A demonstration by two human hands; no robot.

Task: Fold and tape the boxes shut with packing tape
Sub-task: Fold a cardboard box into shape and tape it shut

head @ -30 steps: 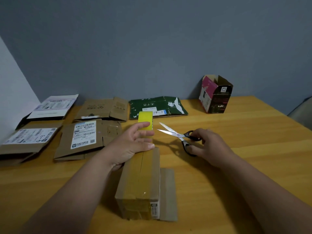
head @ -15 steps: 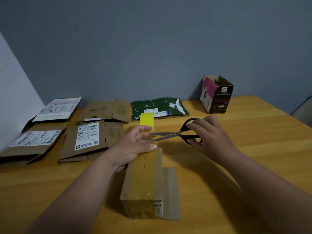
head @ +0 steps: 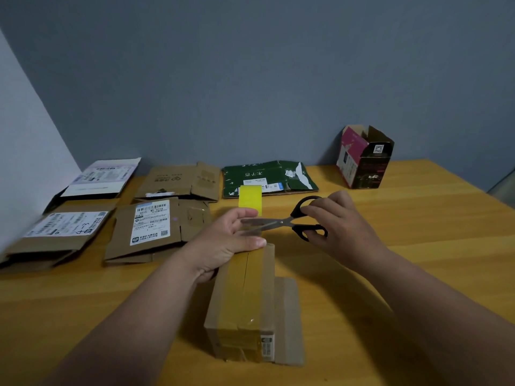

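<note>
Wooden table [head: 418,246], taped box [head: 242,296] — hands: left [head: 223,240] steadying, right [head: 340,227] gripping scissors [head: 281,222]

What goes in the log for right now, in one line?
step: cutting tape | left hand: steadies brown cardboard box | right hand: holds black-handled scissors, blades open at yellow tape roll | tape: uncut

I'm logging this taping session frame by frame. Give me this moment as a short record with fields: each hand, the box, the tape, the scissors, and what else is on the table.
left hand: rests on the far end of the box, holding the tape stretched
right hand: grips the scissors' black handles
cardboard box: flaps folded shut, tape along the top seam
tape roll: yellow, upright beyond the box
scissors: blades slightly open by the left fingers
table: wooden
other items: flattened cartons, standing pink-and-black box
</note>
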